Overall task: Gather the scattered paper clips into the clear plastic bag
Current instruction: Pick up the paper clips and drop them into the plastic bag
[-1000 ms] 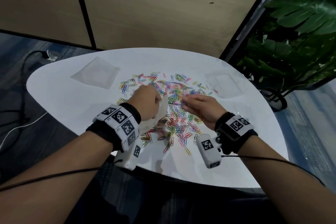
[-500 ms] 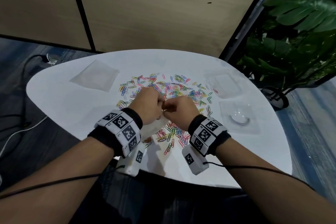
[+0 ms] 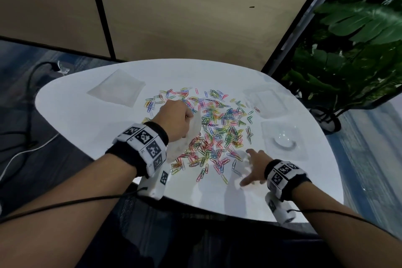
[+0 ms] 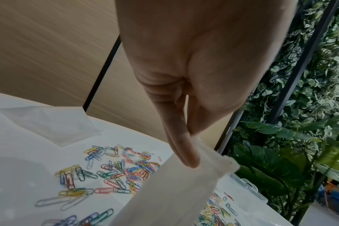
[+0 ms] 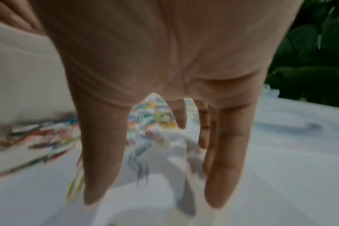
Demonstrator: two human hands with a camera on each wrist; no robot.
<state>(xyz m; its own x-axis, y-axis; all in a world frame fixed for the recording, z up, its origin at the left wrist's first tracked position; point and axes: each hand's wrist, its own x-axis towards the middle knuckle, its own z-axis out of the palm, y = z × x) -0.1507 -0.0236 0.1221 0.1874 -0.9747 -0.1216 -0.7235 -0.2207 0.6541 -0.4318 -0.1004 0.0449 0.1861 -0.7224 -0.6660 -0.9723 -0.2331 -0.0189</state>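
Note:
Many coloured paper clips (image 3: 214, 135) lie scattered in a pile at the middle of the white table (image 3: 87, 128). My left hand (image 3: 177, 118) is at the pile's left edge and pinches the top edge of the clear plastic bag (image 3: 192, 134), which hangs down to the table. In the left wrist view the thumb and fingers (image 4: 184, 152) pinch the bag (image 4: 174, 191) above the clips (image 4: 110, 172). My right hand (image 3: 250, 166) hovers at the pile's near right, fingers spread and holding nothing. The right wrist view is blurred, with straight fingers (image 5: 228, 152) over the table.
A second flat clear bag (image 3: 116, 91) lies at the back left. A clear plastic box (image 3: 264, 102) and a clear tray (image 3: 282, 141) sit right of the pile. A leafy plant (image 3: 348, 61) stands beyond the right edge. Cables run over the floor at the left.
My right hand left the bag's mouth beside my left hand and swung to the pile's near right, fingers now spread. The left hand kept hold of the bag.

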